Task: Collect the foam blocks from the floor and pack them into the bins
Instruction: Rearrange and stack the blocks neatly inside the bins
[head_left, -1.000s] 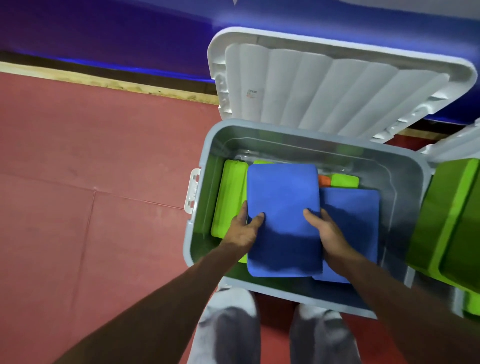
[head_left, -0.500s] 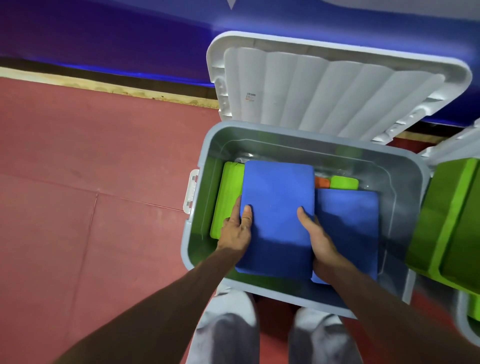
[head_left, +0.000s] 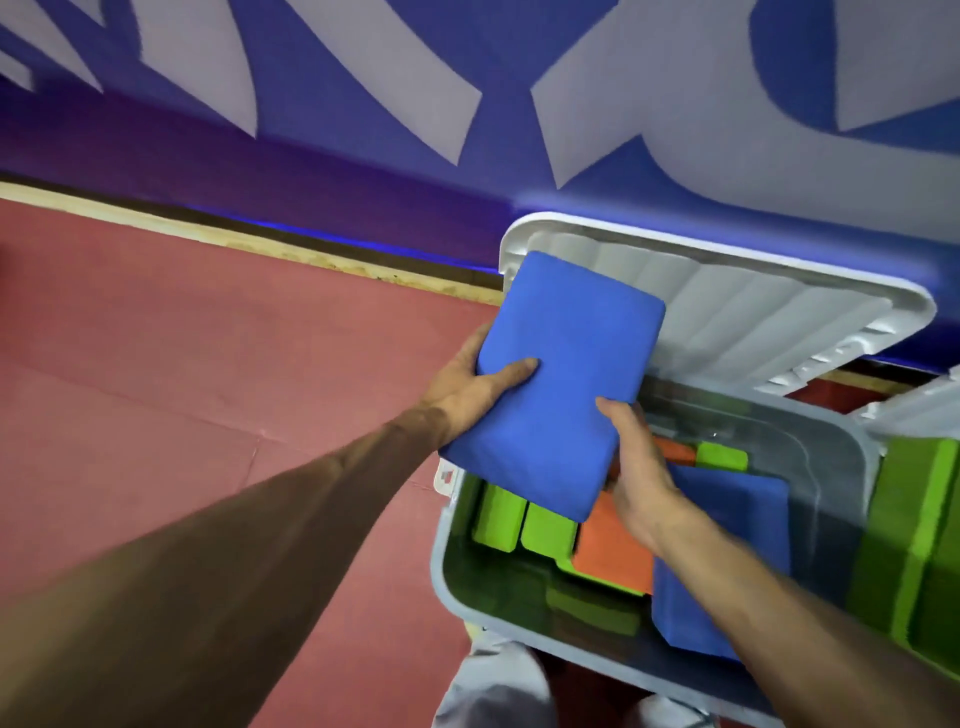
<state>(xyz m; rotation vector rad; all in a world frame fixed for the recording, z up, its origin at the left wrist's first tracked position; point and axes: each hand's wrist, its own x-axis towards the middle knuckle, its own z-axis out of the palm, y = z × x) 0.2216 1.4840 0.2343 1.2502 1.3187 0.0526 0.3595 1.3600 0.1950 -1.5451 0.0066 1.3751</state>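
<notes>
On my feed the left forearm (head_left: 234, 545) and right forearm (head_left: 779, 597) are bare skin from the frame's lower corners up to the left hand (head_left: 467, 384) and right hand (head_left: 639, 483). At bottom centre I see light grey trousers (head_left: 498, 691), softly creased and blurred.

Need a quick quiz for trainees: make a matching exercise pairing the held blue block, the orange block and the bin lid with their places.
Things: 1 held blue block; 2 orange block; 3 bin lid.
Places: a standing open behind the bin; b gripped by the left hand and right hand; c lying inside the bin.
Pairs: 1-b; 2-c; 3-a.
</notes>
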